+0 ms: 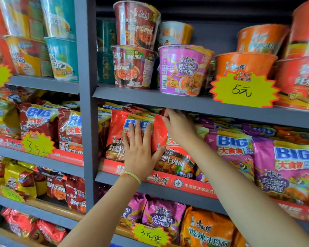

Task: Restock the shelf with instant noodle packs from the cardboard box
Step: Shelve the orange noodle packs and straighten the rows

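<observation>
- Nearest the camera, two bare forearms reach up from the bottom edge toward the middle shelf (pixel 168 188); the cardboard box is nowhere in view.
- On the left wrist sits a thin green band (pixel 132 175).
- Left hand (pixel 141 154) lies flat against the front of a red pack (pixel 119 129), its fingers (pixel 137 134) spread and straight, pressing rather than gripping; the thumb rests on the neighbouring red pack.
- Right hand (pixel 178 127) is higher, at the top edge of the second red pack (pixel 175 157), just under the shelf board above (pixel 185 104). Its fingers (pixel 168 113) curl over that top edge; they seem to pinch the wrapper, though the tips are hidden behind it, so I cannot tell for sure.
- Both red packs stand upright in the shelf's front row, behind a red rail (pixel 185 184), touching each other; purple packs (pixel 235 148) stand just to their right.
- Judgement: the step in hand is seating and straightening packs in the row, not fetching. The second red pack looks nearly home, tilted slightly.
- Next move, as I read it: push that pack fully back and upright, let go with both hands, then go down to the box for more. It calls for light pressure, since the wrappers crumple and the gap under the upper board is tight.
- Farther up, noodle cups (pixel 182 68) stand on the upper shelf beside a yellow price tag (pixel 243 90).
</observation>
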A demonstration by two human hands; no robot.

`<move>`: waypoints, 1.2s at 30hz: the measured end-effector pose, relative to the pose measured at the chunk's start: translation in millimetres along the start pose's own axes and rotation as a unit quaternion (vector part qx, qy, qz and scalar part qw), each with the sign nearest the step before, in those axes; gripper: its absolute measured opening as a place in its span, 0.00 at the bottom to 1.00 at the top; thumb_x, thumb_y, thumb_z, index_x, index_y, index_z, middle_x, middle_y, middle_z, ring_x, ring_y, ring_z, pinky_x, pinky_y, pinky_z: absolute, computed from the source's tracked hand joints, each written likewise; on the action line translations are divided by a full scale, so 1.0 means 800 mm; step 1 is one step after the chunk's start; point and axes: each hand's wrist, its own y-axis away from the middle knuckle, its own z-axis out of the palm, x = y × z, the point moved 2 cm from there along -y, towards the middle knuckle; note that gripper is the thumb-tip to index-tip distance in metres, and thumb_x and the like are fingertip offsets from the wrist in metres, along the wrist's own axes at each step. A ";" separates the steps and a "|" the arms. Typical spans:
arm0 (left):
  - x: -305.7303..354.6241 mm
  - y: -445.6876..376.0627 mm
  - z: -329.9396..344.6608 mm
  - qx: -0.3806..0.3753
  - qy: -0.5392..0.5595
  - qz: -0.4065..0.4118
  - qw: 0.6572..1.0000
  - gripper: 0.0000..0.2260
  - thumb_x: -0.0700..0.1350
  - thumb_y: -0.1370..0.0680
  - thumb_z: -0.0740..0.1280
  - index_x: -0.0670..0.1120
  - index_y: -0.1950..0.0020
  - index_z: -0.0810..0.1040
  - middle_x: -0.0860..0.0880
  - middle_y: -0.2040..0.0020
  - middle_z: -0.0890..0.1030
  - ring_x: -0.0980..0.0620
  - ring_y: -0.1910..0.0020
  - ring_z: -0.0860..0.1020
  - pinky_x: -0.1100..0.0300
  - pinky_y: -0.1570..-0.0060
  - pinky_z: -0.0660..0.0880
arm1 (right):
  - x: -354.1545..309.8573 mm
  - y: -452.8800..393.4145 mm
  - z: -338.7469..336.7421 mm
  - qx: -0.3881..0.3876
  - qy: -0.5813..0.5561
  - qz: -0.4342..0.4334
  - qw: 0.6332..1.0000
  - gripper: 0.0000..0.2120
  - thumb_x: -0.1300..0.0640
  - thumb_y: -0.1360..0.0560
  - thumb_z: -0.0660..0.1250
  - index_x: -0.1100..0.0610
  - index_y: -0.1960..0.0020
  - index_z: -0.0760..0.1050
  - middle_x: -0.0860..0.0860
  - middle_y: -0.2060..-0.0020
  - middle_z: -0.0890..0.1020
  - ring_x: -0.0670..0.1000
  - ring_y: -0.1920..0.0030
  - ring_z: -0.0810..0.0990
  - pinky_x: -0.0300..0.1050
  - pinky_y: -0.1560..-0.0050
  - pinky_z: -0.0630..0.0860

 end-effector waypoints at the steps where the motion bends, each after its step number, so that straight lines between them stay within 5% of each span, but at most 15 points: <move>1: 0.003 -0.001 -0.004 0.014 -0.001 0.016 1.000 0.35 0.67 0.21 0.52 0.47 0.20 0.57 0.41 0.20 0.55 0.40 0.20 0.50 0.38 0.25 0.49 | 0.002 0.008 -0.004 0.054 0.083 -0.035 0.994 0.07 0.56 0.22 0.67 0.58 0.46 0.77 0.58 0.50 0.82 0.61 0.48 0.80 0.55 0.48 0.76; 4: 0.020 -0.007 -0.013 0.049 -0.007 0.117 0.992 0.30 0.59 0.20 0.56 0.45 0.22 0.61 0.43 0.20 0.57 0.42 0.20 0.53 0.38 0.25 0.54 | 0.004 0.042 -0.018 0.150 0.189 -0.096 0.966 0.07 0.61 0.28 0.70 0.58 0.50 0.77 0.57 0.53 0.81 0.61 0.49 0.80 0.55 0.49 0.73; 9: 0.056 -0.017 -0.006 0.029 -0.015 0.211 0.977 0.31 0.61 0.21 0.58 0.45 0.23 0.64 0.42 0.20 0.58 0.41 0.21 0.53 0.36 0.26 0.54 | 0.047 0.063 -0.049 0.113 0.186 0.005 0.976 0.09 0.58 0.29 0.68 0.58 0.50 0.79 0.56 0.51 0.82 0.60 0.46 0.78 0.55 0.43 0.67; 16: 0.087 -0.030 0.008 0.014 -0.036 0.206 0.978 0.33 0.65 0.20 0.53 0.48 0.20 0.59 0.41 0.20 0.56 0.41 0.20 0.51 0.36 0.25 0.52 | 0.099 0.064 -0.072 -0.008 0.035 0.095 0.995 0.06 0.53 0.23 0.65 0.54 0.55 0.79 0.51 0.53 0.79 0.57 0.42 0.74 0.51 0.41 0.62; 21: 0.091 -0.030 0.018 -0.005 -0.046 0.197 0.979 0.31 0.64 0.18 0.47 0.52 0.19 0.53 0.41 0.19 0.52 0.39 0.20 0.48 0.34 0.26 0.51 | 0.106 0.053 -0.069 -0.032 -0.081 0.093 0.992 0.07 0.55 0.20 0.64 0.50 0.55 0.77 0.49 0.55 0.82 0.57 0.48 0.79 0.55 0.42 0.71; 28: 0.090 -0.032 0.022 -0.015 -0.063 0.206 0.976 0.37 0.72 0.22 0.48 0.54 0.19 0.50 0.42 0.19 0.50 0.37 0.21 0.47 0.32 0.27 0.50 | 0.114 0.056 -0.064 0.006 0.042 0.053 0.998 0.10 0.50 0.18 0.61 0.54 0.46 0.78 0.53 0.47 0.82 0.59 0.42 0.76 0.53 0.41 0.64; 36: 0.093 -0.033 0.020 -0.028 -0.091 0.231 0.968 0.40 0.76 0.27 0.51 0.57 0.20 0.53 0.41 0.19 0.52 0.34 0.21 0.49 0.29 0.29 0.52 | 0.121 0.053 -0.047 0.063 0.092 0.032 0.993 0.10 0.54 0.19 0.62 0.60 0.47 0.78 0.59 0.48 0.83 0.63 0.47 0.80 0.56 0.46 0.72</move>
